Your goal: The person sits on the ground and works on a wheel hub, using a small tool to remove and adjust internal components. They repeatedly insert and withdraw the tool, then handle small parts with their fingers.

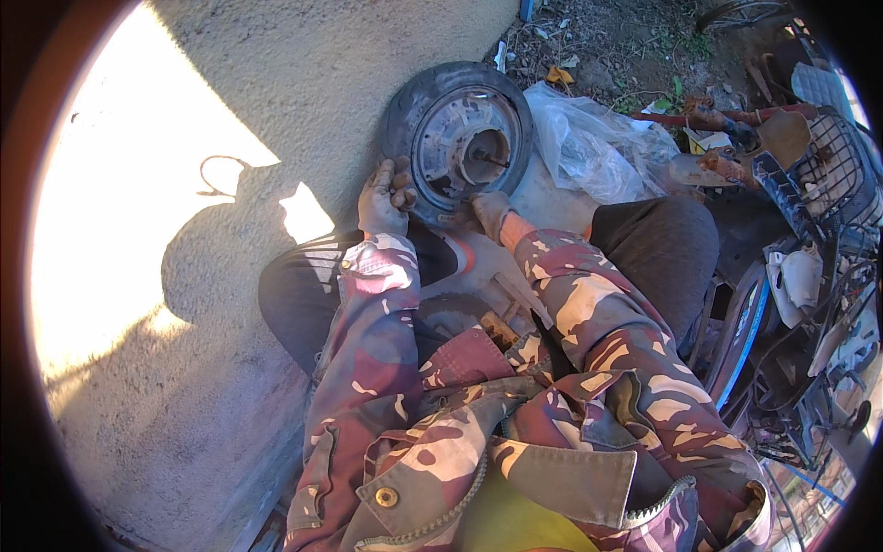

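A small black-tyred wheel (402,118) with a grey metal hub (434,138) stands tilted in front of me, between my knees. My left hand (384,198), in a dirty glove, is at the tyre's lower left with curled fingers; what sits in them, if anything, is too small to make out. My right hand (492,213), also gloved, grips the wheel at its lower right edge, its fingertips partly hidden. Below the wheel, grey boards or panels (506,287) lie between my legs.
A sunlit rough wall or ledge (120,221) runs along the left. A clear plastic bag (589,138) lies right of the wheel, with dirt and weeds (616,46) beyond. At right is piled scrap: rusty tubing (717,120), a wire basket (823,161) and broken panels (796,281).
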`<state>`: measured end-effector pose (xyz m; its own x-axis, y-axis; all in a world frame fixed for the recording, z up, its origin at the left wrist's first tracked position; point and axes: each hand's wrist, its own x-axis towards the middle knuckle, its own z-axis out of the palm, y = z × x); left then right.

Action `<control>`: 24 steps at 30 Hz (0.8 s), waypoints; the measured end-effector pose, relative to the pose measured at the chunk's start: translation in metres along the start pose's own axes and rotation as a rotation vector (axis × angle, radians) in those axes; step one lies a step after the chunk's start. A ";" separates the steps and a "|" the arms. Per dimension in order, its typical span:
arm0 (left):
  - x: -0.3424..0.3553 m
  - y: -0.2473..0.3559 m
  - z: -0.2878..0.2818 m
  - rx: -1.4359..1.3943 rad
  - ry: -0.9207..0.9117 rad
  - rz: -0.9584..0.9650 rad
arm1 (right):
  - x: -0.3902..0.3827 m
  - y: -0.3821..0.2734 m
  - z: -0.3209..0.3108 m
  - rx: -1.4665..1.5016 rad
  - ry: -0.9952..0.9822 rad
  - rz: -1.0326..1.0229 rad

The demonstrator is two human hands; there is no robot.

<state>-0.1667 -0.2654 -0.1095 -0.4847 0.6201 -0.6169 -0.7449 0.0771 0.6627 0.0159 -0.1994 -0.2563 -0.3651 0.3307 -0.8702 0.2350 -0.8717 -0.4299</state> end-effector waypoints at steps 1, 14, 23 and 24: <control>0.001 -0.001 0.000 0.002 0.001 0.002 | 0.016 0.009 -0.005 0.004 -0.044 -0.032; 0.009 -0.007 0.008 0.008 0.034 0.017 | -0.014 -0.008 0.001 -0.850 0.411 -0.499; 0.014 -0.013 0.021 0.051 0.055 0.042 | -0.049 -0.017 -0.002 -1.102 0.359 -0.659; 0.015 -0.014 0.022 0.049 0.052 0.041 | -0.048 -0.015 -0.003 -1.112 0.343 -0.663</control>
<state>-0.1535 -0.2396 -0.1187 -0.5380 0.5825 -0.6093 -0.7014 0.0915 0.7068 0.0326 -0.2007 -0.2085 -0.4901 0.7903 -0.3678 0.7655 0.1884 -0.6152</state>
